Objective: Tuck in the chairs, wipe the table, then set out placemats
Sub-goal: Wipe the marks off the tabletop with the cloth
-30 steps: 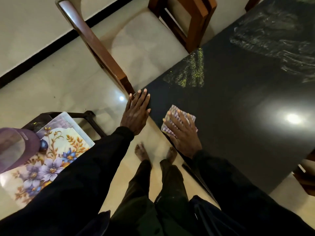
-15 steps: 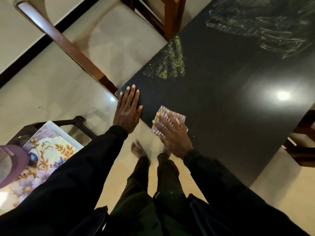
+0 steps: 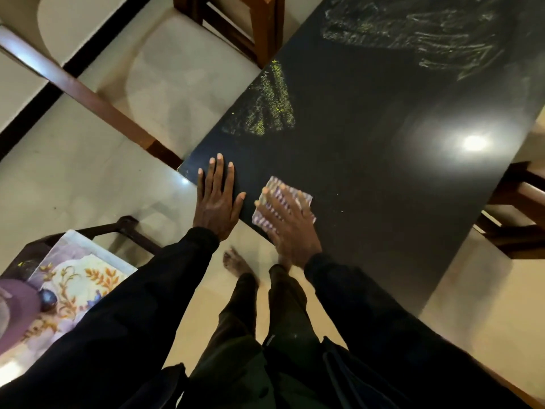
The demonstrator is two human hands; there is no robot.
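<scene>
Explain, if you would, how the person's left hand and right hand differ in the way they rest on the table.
The left hand lies directly on the bare table by its corner; the right hand presses a checked cloth. The left hand's fingers lie close together, while the right hand's are spread. The left hand looks sharp, the right slightly blurred. Both are flat with straight fingers, in black sleeves.
</scene>
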